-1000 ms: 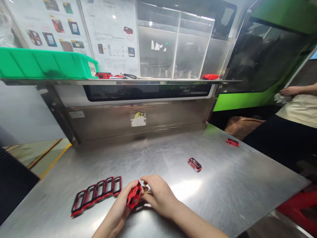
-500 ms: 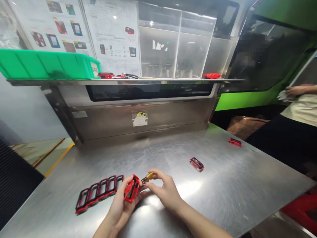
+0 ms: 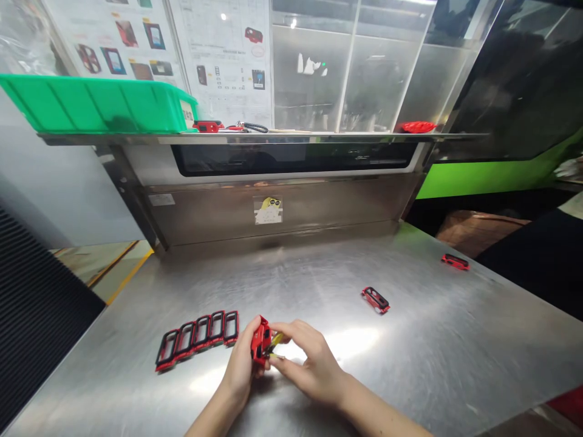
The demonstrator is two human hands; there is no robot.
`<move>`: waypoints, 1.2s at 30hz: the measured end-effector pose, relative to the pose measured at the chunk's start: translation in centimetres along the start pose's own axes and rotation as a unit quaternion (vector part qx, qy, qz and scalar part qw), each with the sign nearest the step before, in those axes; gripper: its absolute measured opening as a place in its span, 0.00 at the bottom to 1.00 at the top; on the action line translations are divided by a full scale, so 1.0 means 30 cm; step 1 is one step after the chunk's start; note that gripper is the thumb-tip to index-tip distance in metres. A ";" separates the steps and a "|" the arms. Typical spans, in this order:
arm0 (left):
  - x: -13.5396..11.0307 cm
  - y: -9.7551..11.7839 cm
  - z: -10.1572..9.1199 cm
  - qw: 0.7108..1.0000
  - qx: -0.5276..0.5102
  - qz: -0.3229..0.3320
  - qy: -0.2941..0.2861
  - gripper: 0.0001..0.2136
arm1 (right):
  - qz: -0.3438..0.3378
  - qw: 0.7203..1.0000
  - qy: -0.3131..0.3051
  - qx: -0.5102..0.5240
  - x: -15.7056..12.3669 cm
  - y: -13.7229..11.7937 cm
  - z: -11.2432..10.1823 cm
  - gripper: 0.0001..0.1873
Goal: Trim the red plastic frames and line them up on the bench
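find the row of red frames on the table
In the head view, the row of red frames lies on the steel table, just left of the left hand.

Stainless steel workbench (image 3: 423, 370) below a shelf (image 3: 319, 137)

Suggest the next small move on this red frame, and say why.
Probably keep the red frame steady in the left hand and ease the small yellow-handled tool along its edge with the right hand, since the tool's tip sits right at the frame.
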State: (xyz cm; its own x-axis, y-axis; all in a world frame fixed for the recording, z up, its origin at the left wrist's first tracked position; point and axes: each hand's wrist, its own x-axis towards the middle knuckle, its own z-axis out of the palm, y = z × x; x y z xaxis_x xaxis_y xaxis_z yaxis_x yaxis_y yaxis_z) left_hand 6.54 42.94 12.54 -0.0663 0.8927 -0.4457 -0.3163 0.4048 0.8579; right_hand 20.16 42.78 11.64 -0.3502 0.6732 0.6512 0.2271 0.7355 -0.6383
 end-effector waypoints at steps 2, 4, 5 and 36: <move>-0.002 0.001 0.003 1.000 -0.003 0.003 0.000 0.21 | -0.017 1.000 -0.009 -0.015 0.000 -0.001 0.000 0.17; -0.003 0.000 0.006 1.000 -0.002 0.009 -0.005 0.21 | -0.030 0.999 -0.014 -0.020 0.000 -0.002 0.000 0.17; -0.003 -0.001 0.007 1.000 -0.002 0.013 -0.008 0.21 | -0.035 0.999 -0.014 -0.022 0.001 -0.003 0.000 0.17; 0.005 -0.022 0.003 0.997 0.017 0.049 -0.054 0.21 | 0.126 0.984 0.068 0.110 0.002 -0.017 0.021 0.09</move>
State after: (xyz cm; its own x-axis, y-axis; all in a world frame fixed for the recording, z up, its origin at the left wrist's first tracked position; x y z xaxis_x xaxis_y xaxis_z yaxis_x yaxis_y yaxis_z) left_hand 6.82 42.84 11.92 0.0083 0.9438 -0.3303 -0.2801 0.3193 0.9053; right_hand 19.45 42.40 11.76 -0.1796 0.8467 0.5009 0.0841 0.5205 -0.8497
